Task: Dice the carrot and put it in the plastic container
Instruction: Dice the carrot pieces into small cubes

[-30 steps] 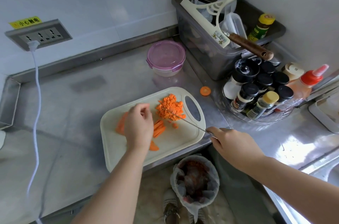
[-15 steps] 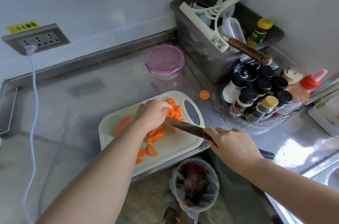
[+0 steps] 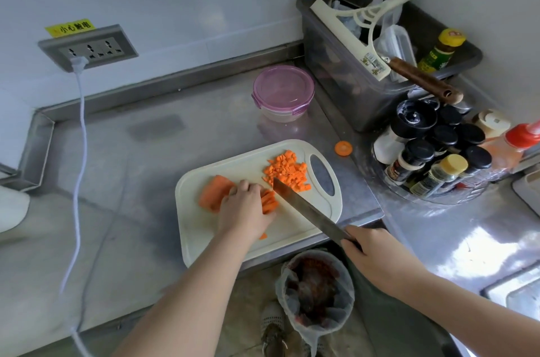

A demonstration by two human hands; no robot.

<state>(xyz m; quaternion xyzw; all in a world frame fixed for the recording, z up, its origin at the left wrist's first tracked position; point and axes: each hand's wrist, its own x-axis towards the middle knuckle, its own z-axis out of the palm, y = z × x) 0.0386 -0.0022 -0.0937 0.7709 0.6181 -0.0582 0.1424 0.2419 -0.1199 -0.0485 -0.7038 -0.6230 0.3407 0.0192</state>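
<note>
On a white cutting board (image 3: pixel 292 228) lies a pile of diced carrot (image 3: pixel 287 171) near the handle hole. My left hand (image 3: pixel 244 209) presses down on a bundle of carrot sticks (image 3: pixel 269 201), with carrot slabs (image 3: pixel 214 191) to its left. My right hand (image 3: pixel 377 257) grips a knife (image 3: pixel 309 210) whose blade slants across the board, its tip by the diced pile and its edge just right of the sticks. A round plastic container (image 3: pixel 283 92) with a purple lid, shut, stands behind the board.
A carrot end slice (image 3: pixel 343 148) lies on the steel counter right of the board. A tray of spice jars (image 3: pixel 432 158) and a grey bin (image 3: pixel 365 64) of utensils fill the right. A bagged waste bin (image 3: pixel 315 292) sits below the counter edge. A white cable (image 3: pixel 77 181) runs down the left.
My left hand went to the diced pile and came back left onto the carrot sticks. The knife blade has swung up and lies over the board beside the sticks.
</note>
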